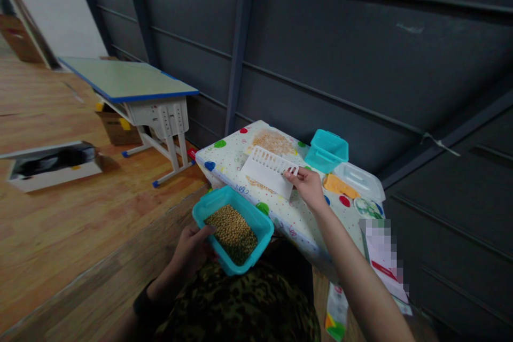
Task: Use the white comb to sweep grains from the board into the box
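Note:
My left hand grips the near left rim of a teal plastic tub, held in front of the table's edge. Inside the tub lie yellow soybeans, with darker green beans at the near end. My right hand is closed on the right end of a white plastic board with a row of oval holes along its upper edge. The board is tilted over the table. Pale beans or grains are spread behind it, and some show at its lower edge.
A dotted cloth covers the table. At its right stand a second teal tub, a clear lid, an orange cloth and a small round dish. A dark panelled wall rises behind. A desk and a white box are leftward.

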Demonstrator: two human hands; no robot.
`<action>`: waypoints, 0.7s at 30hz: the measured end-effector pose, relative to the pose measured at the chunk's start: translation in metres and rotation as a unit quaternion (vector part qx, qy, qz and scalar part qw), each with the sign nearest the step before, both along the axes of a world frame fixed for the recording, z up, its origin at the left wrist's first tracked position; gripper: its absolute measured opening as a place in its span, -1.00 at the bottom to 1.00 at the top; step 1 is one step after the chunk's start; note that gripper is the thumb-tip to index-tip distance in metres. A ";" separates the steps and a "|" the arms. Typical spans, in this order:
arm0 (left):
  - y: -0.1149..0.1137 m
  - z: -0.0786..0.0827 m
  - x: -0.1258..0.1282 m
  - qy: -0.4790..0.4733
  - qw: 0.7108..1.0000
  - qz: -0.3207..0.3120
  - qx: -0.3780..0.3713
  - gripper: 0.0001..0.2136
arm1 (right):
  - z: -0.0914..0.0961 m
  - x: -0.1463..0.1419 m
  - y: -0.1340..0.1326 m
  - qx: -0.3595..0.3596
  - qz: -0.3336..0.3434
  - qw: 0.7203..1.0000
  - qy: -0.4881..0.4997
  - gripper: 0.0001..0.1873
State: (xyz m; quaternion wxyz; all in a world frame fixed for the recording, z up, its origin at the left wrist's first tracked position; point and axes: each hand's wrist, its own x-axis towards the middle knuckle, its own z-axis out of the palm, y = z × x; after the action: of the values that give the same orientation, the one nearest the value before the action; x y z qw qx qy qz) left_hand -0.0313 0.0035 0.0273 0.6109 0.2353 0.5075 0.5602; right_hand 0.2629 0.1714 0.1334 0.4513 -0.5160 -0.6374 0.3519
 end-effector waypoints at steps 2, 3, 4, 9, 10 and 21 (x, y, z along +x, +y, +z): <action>0.000 0.000 0.001 -0.001 1.000 -0.001 -0.002 -0.54 | 0.000 0.000 -0.001 -0.008 0.003 1.000 0.009 -0.37; 0.000 -0.001 0.002 -0.001 1.000 -0.004 -0.002 -0.53 | 0.000 0.000 -0.001 -0.009 0.003 1.000 0.012 -0.37; 0.000 -0.001 0.002 -0.001 1.000 -0.005 -0.001 -0.53 | 0.000 0.000 -0.001 -0.009 0.002 1.000 0.014 -0.38; 0.001 -0.003 0.002 0.005 1.000 -0.007 -0.004 -0.53 | 0.001 0.000 0.001 -0.009 0.019 1.000 0.010 -0.41; 0.001 -0.003 0.002 0.009 1.000 -0.013 -0.006 -0.52 | 0.001 0.000 0.001 -0.010 0.023 1.000 0.011 -0.41; 0.000 0.003 0.003 0.015 1.000 -0.015 -0.007 -0.52 | 0.005 -0.003 -0.004 -0.002 0.023 1.000 0.007 -0.37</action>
State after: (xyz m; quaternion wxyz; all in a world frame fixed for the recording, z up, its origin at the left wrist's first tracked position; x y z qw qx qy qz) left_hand -0.0278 0.0039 0.0302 0.6132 0.2473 0.5167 0.5439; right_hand 0.2598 0.1671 0.1388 0.4465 -0.4999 -0.6453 0.3664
